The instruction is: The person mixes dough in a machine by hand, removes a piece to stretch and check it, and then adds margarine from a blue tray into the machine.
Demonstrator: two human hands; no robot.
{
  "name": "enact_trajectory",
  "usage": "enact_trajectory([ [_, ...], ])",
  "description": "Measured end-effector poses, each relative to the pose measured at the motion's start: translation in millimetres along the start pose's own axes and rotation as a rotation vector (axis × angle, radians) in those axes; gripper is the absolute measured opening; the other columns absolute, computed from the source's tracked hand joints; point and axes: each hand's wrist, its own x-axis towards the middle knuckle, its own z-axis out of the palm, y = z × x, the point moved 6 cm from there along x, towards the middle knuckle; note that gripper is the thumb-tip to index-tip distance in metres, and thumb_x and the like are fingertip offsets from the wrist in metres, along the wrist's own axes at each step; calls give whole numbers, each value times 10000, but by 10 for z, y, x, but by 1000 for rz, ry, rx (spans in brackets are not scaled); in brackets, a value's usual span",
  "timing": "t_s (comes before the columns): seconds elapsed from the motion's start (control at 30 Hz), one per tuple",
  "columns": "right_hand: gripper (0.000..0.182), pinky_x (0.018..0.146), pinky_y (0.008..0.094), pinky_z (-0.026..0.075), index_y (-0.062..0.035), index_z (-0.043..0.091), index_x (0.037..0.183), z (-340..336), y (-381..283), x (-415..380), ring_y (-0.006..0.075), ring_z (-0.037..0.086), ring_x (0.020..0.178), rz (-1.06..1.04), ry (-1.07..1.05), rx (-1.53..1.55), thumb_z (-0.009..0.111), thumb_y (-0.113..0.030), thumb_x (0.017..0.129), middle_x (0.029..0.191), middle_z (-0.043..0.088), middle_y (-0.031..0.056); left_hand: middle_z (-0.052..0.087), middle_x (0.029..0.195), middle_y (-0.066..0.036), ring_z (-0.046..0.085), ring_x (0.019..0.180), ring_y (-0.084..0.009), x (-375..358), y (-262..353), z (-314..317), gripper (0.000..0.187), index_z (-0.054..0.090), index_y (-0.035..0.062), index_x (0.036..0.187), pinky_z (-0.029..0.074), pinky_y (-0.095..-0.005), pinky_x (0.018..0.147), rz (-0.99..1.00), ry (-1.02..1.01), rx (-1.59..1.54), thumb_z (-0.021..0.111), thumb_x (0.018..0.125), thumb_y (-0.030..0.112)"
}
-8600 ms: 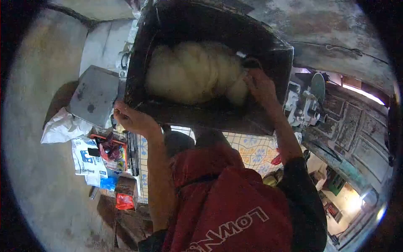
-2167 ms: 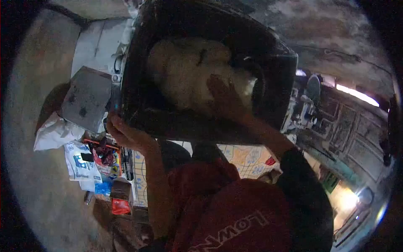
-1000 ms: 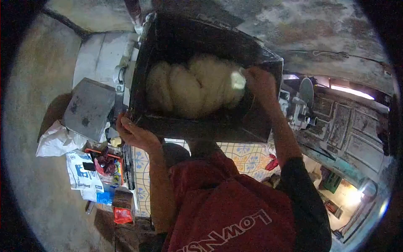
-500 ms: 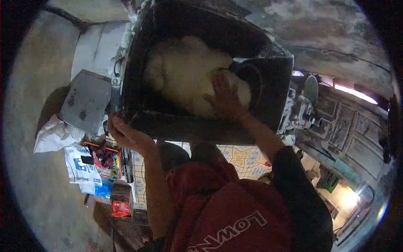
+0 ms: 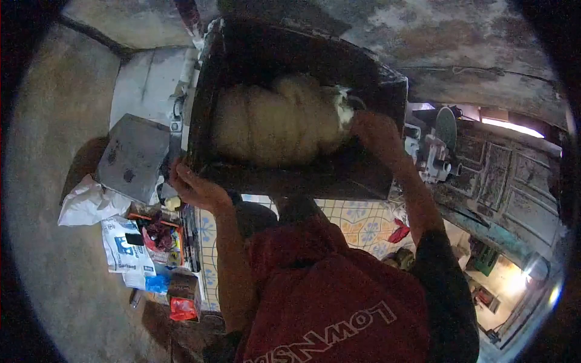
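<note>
A dark, deep mixing trough holds a large mass of pale dough. The dough is blurred, with ridges across it like a thick roll. My right hand is inside the trough's right end, close beside the dough; its fingers are dim and smeared, so their grip cannot be made out. Between that hand and the dough shows a whiter, floury patch. My left hand is at the trough's near left corner, its fingers curled against the edge.
A grey board leans left of the trough. Below it are a white sack, a printed bag and a small box with red plastic. Metal machine parts project at right, before a wooden door. Patterned tiles cover the floor.
My right hand has moved from on top of the dough to the trough's right end. The dough has changed from a broad flat mass to a ridged roll. My left hand stays at the corner.
</note>
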Motion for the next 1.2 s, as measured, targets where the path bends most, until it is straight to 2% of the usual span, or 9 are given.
enact_trajectory([
  [0.2,318,810,398,492,-68,558,1161,704,594,-88,326,605,974,14,118,-4,533,-236,892,1145,596,136,568,1044,-171,547,928,-264,-22,55,29,494,541,-60,1118,457,-390,834,40,-16,-75,455,937,391],
  [0.3,475,916,423,436,-107,420,1332,793,90,105,336,503,1158,-180,325,74,527,-239,889,1355,442,151,561,1043,-140,526,942,-230,-7,64,1,423,533,-51,1127,434,-363,852,117,-50,-11,440,957,325],
  [0.47,547,1059,523,248,-146,311,1409,1518,-578,303,319,323,1316,-399,270,-175,479,-254,900,1474,257,143,564,1056,-143,521,960,-228,-35,96,26,393,539,-55,1113,422,-353,867,29,-35,12,434,966,294],
  [0.57,498,1061,518,248,-151,374,1378,1174,-495,109,294,441,1234,-439,317,-258,471,-273,905,1400,393,137,578,1052,-162,536,953,-242,8,29,0,414,551,-60,1100,432,-371,860,56,-33,21,443,957,314],
  [0.67,395,999,487,350,-127,497,1274,579,-406,-119,311,555,1089,-207,-493,-185,487,-249,899,1236,548,147,591,1039,-174,551,937,-252,8,24,2,433,558,-61,1093,445,-386,851,61,-10,-7,455,948,334],
  [0.77,298,891,454,445,-96,579,1150,430,134,-387,336,604,971,-201,-133,-120,501,-222,892,1066,620,163,582,1042,-162,541,938,-247,-20,97,2,409,545,-58,1103,433,-374,864,45,12,4,455,955,312],
  [0.87,277,801,446,482,-78,589,1114,374,463,-365,357,595,956,9,-101,-35,515,-205,880,1050,614,167,575,1081,-175,545,938,-272,-24,58,21,473,552,-52,1118,428,-411,881,4,2,-38,474,937,377],
  [1.1,350,1023,440,361,-120,497,1254,1273,-281,-42,288,486,1182,-443,-136,16,483,-139,905,1271,503,131,578,1014,-139,537,923,-220,-3,51,9,356,534,-50,1085,436,-345,850,41,-7,-33,446,961,272],
  [1.2,375,1023,440,368,-116,485,1275,1595,-582,130,290,477,1193,-747,187,-256,493,-142,902,1296,477,149,579,1011,-138,537,918,-216,5,65,28,358,538,-48,1083,435,-345,849,13,11,-25,449,962,276],
])
